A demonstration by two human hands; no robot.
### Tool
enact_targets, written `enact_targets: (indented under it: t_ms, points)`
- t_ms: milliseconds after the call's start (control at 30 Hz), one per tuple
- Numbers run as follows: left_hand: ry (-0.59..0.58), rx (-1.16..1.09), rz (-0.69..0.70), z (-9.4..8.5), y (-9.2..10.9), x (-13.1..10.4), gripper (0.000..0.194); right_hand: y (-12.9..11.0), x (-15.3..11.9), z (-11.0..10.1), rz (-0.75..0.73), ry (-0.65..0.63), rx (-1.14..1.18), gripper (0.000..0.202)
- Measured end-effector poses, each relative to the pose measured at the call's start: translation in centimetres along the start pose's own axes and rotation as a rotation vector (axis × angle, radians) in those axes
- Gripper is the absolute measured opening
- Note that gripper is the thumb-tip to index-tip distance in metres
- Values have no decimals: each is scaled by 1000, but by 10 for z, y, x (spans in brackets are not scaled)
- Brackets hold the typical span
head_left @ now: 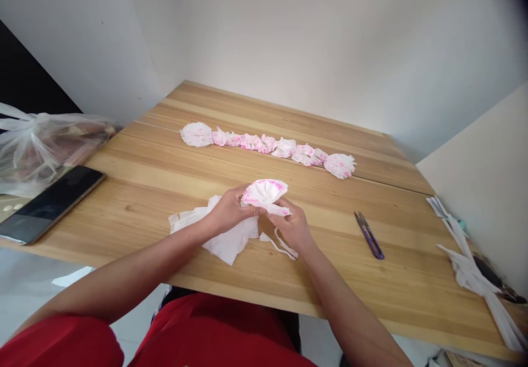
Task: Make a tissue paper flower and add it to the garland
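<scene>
Between my two hands is a pleated white paper flower (pixel 266 192) with pink-stained edges, partly fanned out. My left hand (pixel 231 208) pinches its left side, thumb at the lower edge. On the right, my right hand (pixel 292 225) grips the lower folds; some of its fingers are hidden behind the paper. Beneath my left hand lie white tissue-like sheets (pixel 231 248). Thin white strips (pixel 280 246) rest on the table just under my right hand. Farther back, a row of similar pink-and-white paper flowers (pixel 251 142) stretches across the table.
Purple-handled thread snips (pixel 370 236) lie to the right on the wooden table (pixel 165 158). A phone (pixel 51 202) and a tied clear plastic bag (pixel 45 147) are at the left. White plastic strips (pixel 470 262) lie along the right edge. Walls stand behind.
</scene>
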State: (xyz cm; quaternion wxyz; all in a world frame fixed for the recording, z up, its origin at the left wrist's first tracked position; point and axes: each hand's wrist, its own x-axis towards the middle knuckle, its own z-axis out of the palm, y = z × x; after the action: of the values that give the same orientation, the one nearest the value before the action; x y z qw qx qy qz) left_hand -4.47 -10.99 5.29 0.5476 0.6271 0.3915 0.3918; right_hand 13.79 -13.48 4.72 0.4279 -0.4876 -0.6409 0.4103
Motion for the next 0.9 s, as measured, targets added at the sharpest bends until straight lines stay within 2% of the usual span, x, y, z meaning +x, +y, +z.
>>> enact_targets:
  t_ms: [100, 233, 433, 533, 667, 767, 900]
  points:
    - [56, -18, 38, 0, -1, -1, 41, -3, 1, 0, 14, 40, -7, 21]
    - [35, 49, 91, 0, -1, -1, 37, 1, 2, -3, 20, 63, 59, 31]
    - [22, 125, 103, 2, -1, -3, 25, 5, -2, -3, 1, 81, 105, 21]
    - [5, 129, 77, 2, 0, -4, 27, 3, -3, -2, 37, 61, 128, 22]
    - [-14, 131, 141, 2, 0, -4, 34, 3, -4, 1, 83, 45, 192, 24]
    - [-51, 18, 45, 1, -1, -3, 34, 3, -3, 4, 135, 77, 286, 25]
    - [-185, -147, -68, -1, -2, -1, 42, 5, -1, 5, 165, 171, 384, 27]
